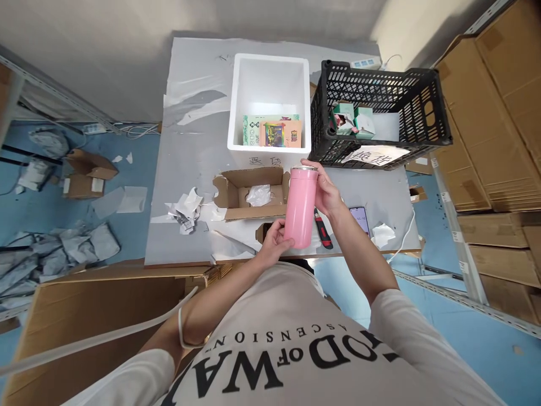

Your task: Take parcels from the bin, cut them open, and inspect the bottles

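Note:
A pink tumbler [300,208] with a silvery rim is held nearly upright over the table's front part. My left hand [274,243] grips its lower left side, the thumb across the base. Around the upper right side and rim, my right hand [324,189] is closed, with some fingers hidden behind it. Just left of the tumbler lies an open cardboard box [253,211] with a crumpled white wrapping [258,195] inside. A red and black utility knife [323,230] rests on the table below my right hand.
A white foam box [269,150] holding colourful flat packs stands behind. A black crate [380,84] with small green boxes is at back right. Crumpled paper [185,211] lies left; a phone [359,220] lies right. A large carton [114,316] stands below the table's front left.

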`<state>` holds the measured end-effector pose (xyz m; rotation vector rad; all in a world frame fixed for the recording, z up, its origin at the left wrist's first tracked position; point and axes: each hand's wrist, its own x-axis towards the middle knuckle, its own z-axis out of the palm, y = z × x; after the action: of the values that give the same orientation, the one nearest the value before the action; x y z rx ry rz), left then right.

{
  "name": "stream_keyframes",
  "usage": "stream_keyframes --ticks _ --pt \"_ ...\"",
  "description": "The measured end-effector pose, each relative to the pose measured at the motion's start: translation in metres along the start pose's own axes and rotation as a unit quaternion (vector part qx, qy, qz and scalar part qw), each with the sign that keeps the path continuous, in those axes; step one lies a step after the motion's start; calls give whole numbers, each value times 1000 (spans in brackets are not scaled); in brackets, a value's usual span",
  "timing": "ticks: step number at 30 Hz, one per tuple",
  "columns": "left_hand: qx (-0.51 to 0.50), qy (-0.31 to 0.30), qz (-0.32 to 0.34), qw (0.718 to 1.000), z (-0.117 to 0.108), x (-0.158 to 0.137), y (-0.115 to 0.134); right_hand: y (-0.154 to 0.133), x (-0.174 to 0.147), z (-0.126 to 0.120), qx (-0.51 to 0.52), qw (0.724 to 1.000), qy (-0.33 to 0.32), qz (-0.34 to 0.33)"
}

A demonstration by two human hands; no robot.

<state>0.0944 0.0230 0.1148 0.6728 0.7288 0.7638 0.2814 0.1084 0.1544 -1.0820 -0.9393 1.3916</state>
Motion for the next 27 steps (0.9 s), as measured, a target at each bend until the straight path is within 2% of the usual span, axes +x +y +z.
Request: stream_keyframes --ticks 3,6,8,10,12,13,15,16,17,19,22,24,25,27 --pt "-67 -13 -34 997 0 -2 4 -2 2 -5 42 999 -14 -5" --pt "-143 -55 -104 983 0 -3 13 -6 2 -12 84 994 -63 8" --pt "-169 -80 -154 970 0 -2 19 -9 2 -15 74 994 -72 21" --pt "-167 -87 -176 966 1 1 22 -14 1 -16 35 998 -49 25" --pt "-127 -74 -157 977 0 2 23 -19 0 -16 -9 1000 -14 18" --pt "-90 -58 -128 986 -2 2 23 -22 -2 -16 -30 1000 4 10" --pt "16 -8 -36 999 -12 0 23 -26 -9 -18 -67 996 46 -19" --pt "82 25 17 996 -19 -3 23 -27 -14 -19 -87 993 74 -38" --pt "155 60 65 984 -27 -5 22 -26 -21 -21 -109 987 105 -59" --pt "306 106 130 937 -44 -10 20 -21 -35 -23 -151 969 164 -102" --pt "504 103 161 843 -61 -14 12 -5 -57 -20 -194 947 209 -151" --pt "585 95 156 790 -64 -15 6 7 -70 -14 -217 936 220 -167" --pt "606 97 152 775 -65 -15 3 12 -75 -10 -228 932 224 -170" --pt "609 91 144 774 -63 -15 -1 19 -86 -2 -242 930 218 -169"
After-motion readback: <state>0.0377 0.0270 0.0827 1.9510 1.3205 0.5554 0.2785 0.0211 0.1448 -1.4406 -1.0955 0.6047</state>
